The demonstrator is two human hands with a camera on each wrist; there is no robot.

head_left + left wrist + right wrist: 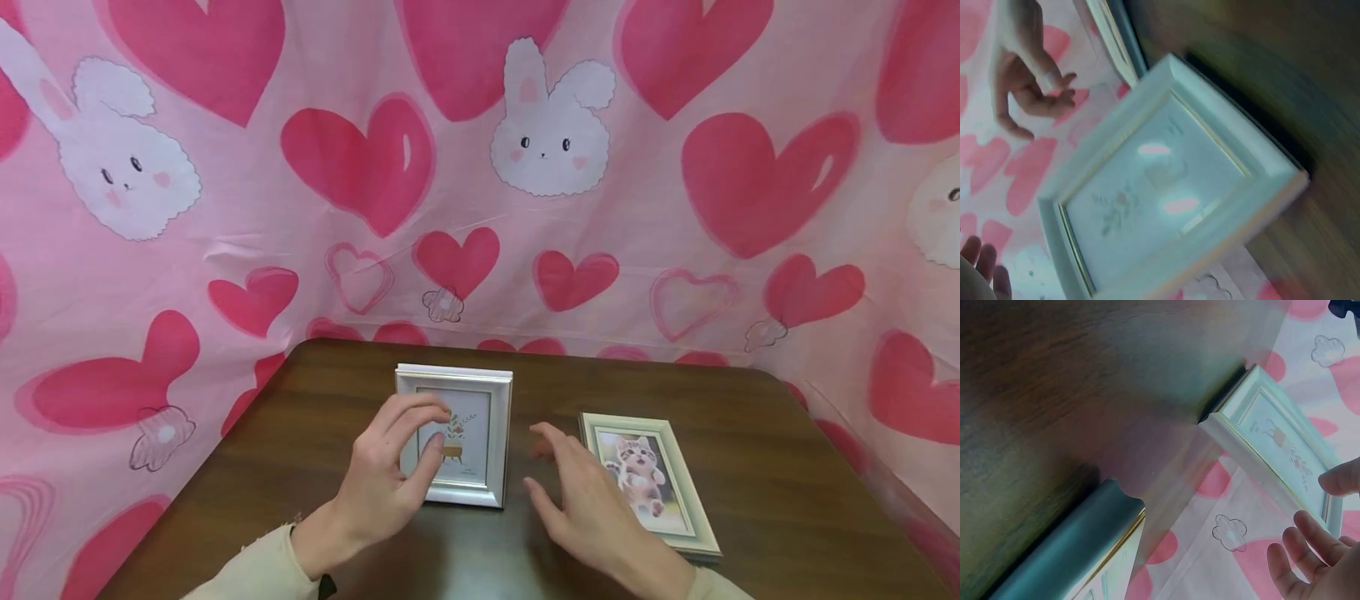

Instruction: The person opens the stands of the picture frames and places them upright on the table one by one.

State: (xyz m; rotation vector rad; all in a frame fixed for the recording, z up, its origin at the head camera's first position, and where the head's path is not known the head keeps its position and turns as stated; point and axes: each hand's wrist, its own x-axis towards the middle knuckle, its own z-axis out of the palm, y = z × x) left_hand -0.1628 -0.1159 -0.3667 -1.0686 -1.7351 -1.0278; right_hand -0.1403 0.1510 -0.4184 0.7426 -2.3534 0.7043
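Observation:
A silver picture frame (501,442) stands upright on the table, showing a print of a potted plant. In front of its left side in the head view is my left hand (378,471), fingers loosely bent and holding nothing. My right hand (592,508) hovers between this frame and a cream picture frame (693,492) with a kitten photo, its fingers apart and nothing in them. In the right wrist view the fingers (1316,547) overlap the far end of the plant frame (1244,434). Left fingertips (986,259) show at the left wrist view's lower corner, away from the frame.
Both frames are on a dark brown wooden table (337,392) with rounded back corners. Behind and at the sides hangs a pink cloth (465,208) printed with hearts and white rabbits. The kitten frame leans back to the right of the plant frame.

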